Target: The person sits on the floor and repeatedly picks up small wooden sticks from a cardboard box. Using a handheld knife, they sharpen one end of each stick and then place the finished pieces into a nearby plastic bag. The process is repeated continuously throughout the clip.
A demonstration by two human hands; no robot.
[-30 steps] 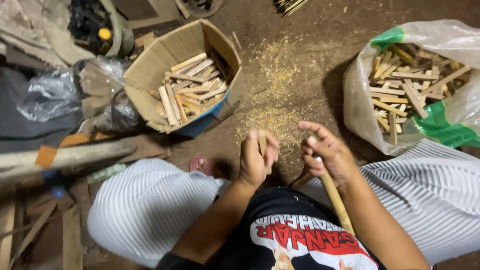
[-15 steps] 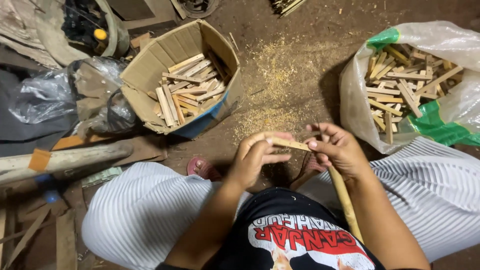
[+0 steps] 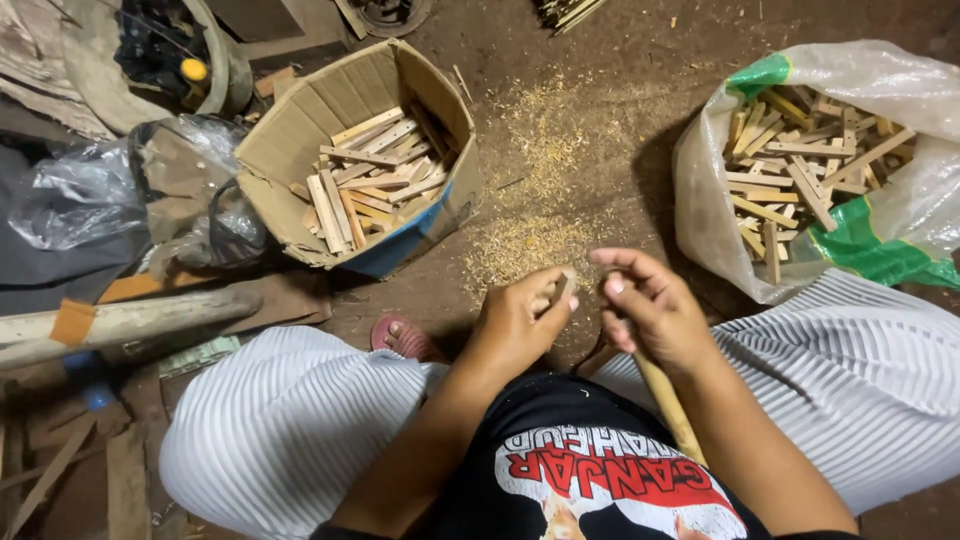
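Fingers risk a nick: left hand (image 3: 520, 322) pinches a small wood stick (image 3: 563, 292) just above the lap, right hand (image 3: 655, 315) closed around a long-handled tool (image 3: 668, 408), its working end hidden.

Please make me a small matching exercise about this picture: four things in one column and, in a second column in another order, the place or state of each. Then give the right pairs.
Things:
1. cardboard box
2. plastic bag
3. left hand
4. right hand

Places or states:
A. lies at the upper right, open, full of wood pieces
B. grips a long wooden handle that runs down towards the lap
C. pinches a small wood piece upright
D. stands at the upper left, holds flat wood strips

Pairs: 1-D, 2-A, 3-C, 4-B
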